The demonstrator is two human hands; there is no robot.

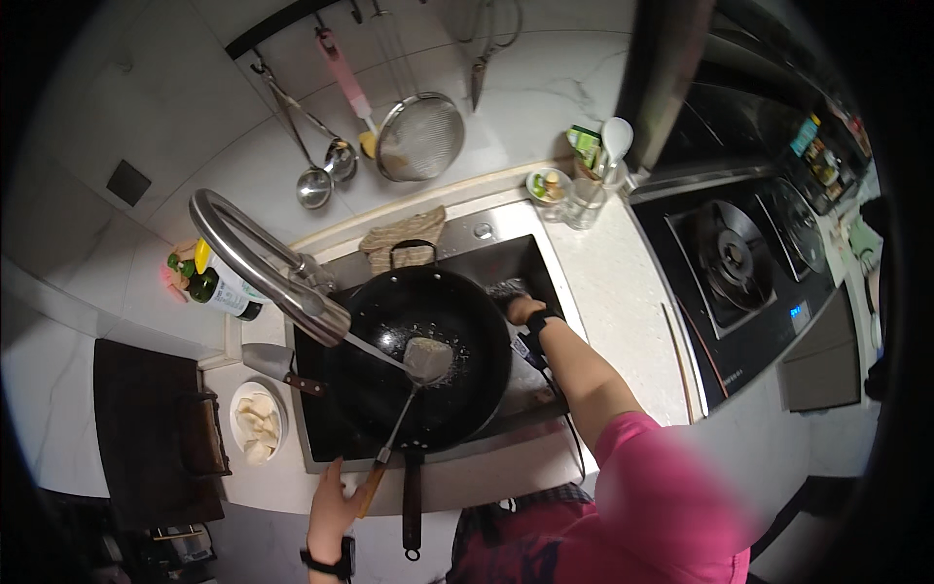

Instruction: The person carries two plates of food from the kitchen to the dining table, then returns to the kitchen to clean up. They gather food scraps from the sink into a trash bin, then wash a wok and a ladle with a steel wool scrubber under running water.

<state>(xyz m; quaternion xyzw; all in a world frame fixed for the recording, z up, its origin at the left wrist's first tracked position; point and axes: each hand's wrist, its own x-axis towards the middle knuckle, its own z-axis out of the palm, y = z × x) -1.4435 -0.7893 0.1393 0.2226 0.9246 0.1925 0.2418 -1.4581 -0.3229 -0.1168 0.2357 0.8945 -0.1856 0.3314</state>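
A black wok (467, 292) rests over the kitchen sink. Water from the curved metal faucet (321, 314) runs onto the blade of a metal spatula (427, 359) lying in the wok. The spatula's wooden handle reaches over the wok's near rim, beside the wok's own long handle (412, 504). My left hand (337, 504) is at the spatula's handle, its fingers spread; whether it grips the handle is not plain. Down in the sink, right of the wok, my right hand (524, 309) is closed around a dark scrubber (505, 290), partly hidden by the wok and the hand.
On the left counter are a cleaver (264, 359) and a white bowl of pale slices (255, 423). Bottles (219, 292) stand behind the faucet. Glass jars (584, 204) stand at the back right, near a black gas stove (730, 270). Chopsticks (678, 365) lie beside it. Ladles and a strainer (421, 136) hang above.
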